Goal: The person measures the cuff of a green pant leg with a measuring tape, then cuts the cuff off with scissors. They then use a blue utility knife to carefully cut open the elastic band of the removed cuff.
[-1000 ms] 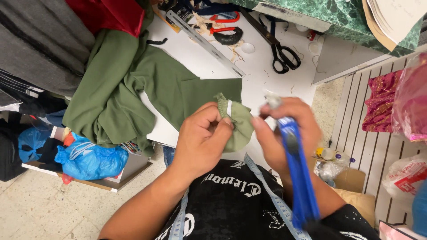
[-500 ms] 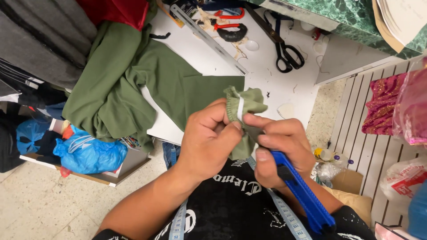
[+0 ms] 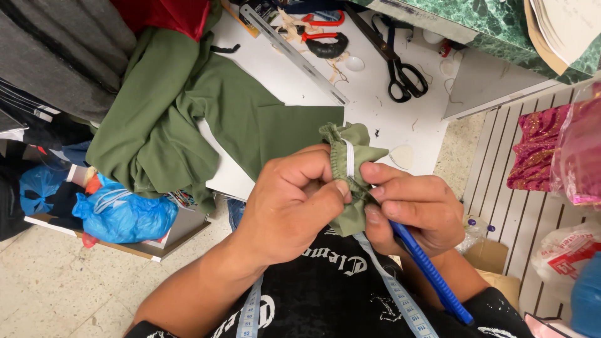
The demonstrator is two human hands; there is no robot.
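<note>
My left hand [image 3: 291,206] and my right hand [image 3: 413,209] meet in front of my chest, both pinching a small bunched piece of olive green fabric [image 3: 350,172]. A white elastic strip [image 3: 349,159] runs through its gathered edge. My right hand also holds a long blue stick-like tool [image 3: 432,272] that slants down past my wrist. The fabric piece hangs just off the near edge of the white table [image 3: 375,100].
A large olive green cloth [image 3: 181,119] drapes over the table's left side. Black scissors [image 3: 400,72], a metal ruler [image 3: 294,53] and red-handled tools [image 3: 322,34] lie on the table. A blue measuring tape [image 3: 391,291] hangs round my neck. Blue bags [image 3: 119,216] sit on the floor at left.
My hands have drawn closer together and lower on the green piece. The blue tool has swung down from upright in my right hand to slanting along my wrist.
</note>
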